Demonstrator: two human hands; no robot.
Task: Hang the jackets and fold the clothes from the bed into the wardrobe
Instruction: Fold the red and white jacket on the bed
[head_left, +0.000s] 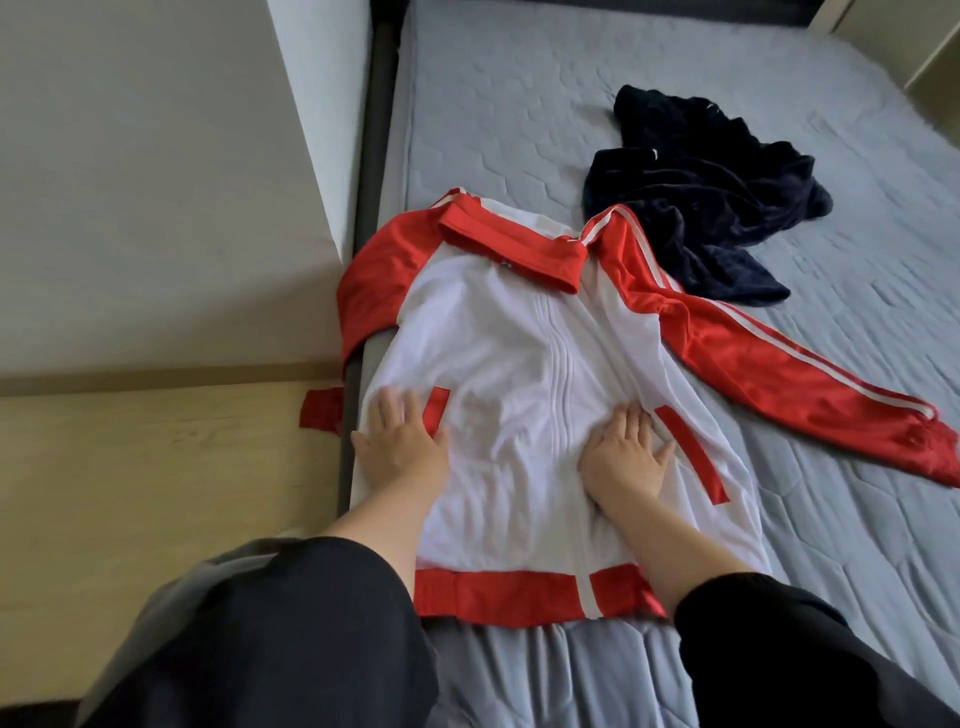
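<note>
both palms lie flat, fingers straight, gripping nothing: the left hand (399, 446) presses the white and red jacket (524, 374) beside its left pocket strip, the right hand (626, 453) just right of the zip. the jacket is spread face up on the bed (519, 104), under and ahead of the hands; 1 sleeve trails off the bed edge beyond the left hand, the other stretches away past the right. a dark garment (696, 197) lies bunched farther ahead. to smooth well, sweep outward from the zip, pull the hanging sleeve onto the mattress, keep the hem square.
</note>
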